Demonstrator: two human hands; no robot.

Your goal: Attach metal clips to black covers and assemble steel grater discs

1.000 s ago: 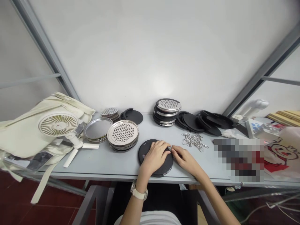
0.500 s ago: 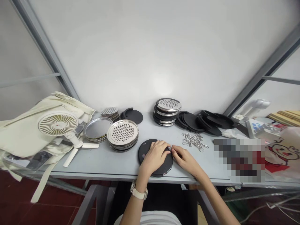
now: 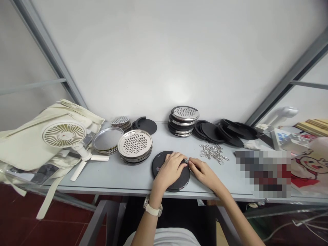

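Note:
A black round disc point(image 3: 160, 163) lies flat on the grey table point(image 3: 115, 176) near its front edge. My left hand point(image 3: 170, 169) rests on top of the disc, fingers curled down and pressing it. My right hand point(image 3: 202, 172) is beside the disc's right edge, fingertips pinched together against the rim on a small metal piece that I cannot make out clearly. The two hands' fingertips nearly touch. A loose pile of small metal clips point(image 3: 214, 153) lies just behind my right hand.
A stack of perforated metal discs point(image 3: 135, 146) and plain metal plates point(image 3: 107, 139) sit left. Further back are a mixed disc stack point(image 3: 183, 118), black discs point(image 3: 146, 125) and black rings point(image 3: 225, 131). A white fan point(image 3: 64, 135) on cloth bags stands far left; clutter lies right.
Hands stay on the black disc with only tiny finger shifts at its right rim; the view has drifted slightly.

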